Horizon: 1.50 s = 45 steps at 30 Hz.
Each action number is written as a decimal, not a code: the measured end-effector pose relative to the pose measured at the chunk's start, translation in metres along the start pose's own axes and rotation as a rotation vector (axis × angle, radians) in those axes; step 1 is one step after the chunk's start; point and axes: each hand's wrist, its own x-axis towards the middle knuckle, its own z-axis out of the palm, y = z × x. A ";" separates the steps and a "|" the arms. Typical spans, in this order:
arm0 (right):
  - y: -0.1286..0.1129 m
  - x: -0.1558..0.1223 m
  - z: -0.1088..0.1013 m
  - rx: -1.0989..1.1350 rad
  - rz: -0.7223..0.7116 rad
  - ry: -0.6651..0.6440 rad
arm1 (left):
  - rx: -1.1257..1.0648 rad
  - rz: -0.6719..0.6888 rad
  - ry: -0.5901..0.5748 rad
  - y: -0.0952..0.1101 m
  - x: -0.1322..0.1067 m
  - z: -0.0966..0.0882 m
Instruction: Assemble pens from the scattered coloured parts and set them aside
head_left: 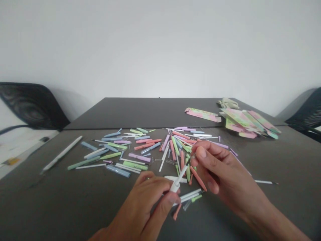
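My left hand point(150, 197) is closed round the lower end of a white pen barrel point(178, 180), which points up and to the right. My right hand point(215, 167) pinches a small part at the barrel's upper tip, with thumb and fingers pressed together; the part is too small to name. Beneath and beyond both hands lies a scatter of pastel pen parts point(140, 150): blue, green, pink, purple and white barrels, caps and thin refills spread over the dark table point(62, 194).
A long white pen point(61, 154) lies apart at the left. Flat pastel cardboard packets point(247, 122) are piled at the back right, one more packet point(202, 114) lying beside them. Black mesh chairs point(30, 105) stand at the left and right edges.
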 end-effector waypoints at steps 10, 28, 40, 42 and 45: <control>-0.010 -0.004 0.004 -0.115 -0.180 0.022 | -0.020 -0.001 -0.011 0.005 -0.001 -0.001; -0.018 -0.008 -0.001 -0.397 -0.347 0.144 | -0.023 -0.035 -0.034 0.010 -0.001 -0.002; -0.020 -0.005 -0.001 -0.399 -0.331 0.147 | -0.038 -0.015 -0.017 0.007 -0.003 0.000; -0.020 -0.006 -0.001 -0.405 -0.340 0.146 | -0.042 0.032 -0.002 0.006 -0.002 0.000; -0.020 -0.006 -0.002 -0.400 -0.341 0.148 | -0.038 0.058 0.008 0.006 -0.002 -0.001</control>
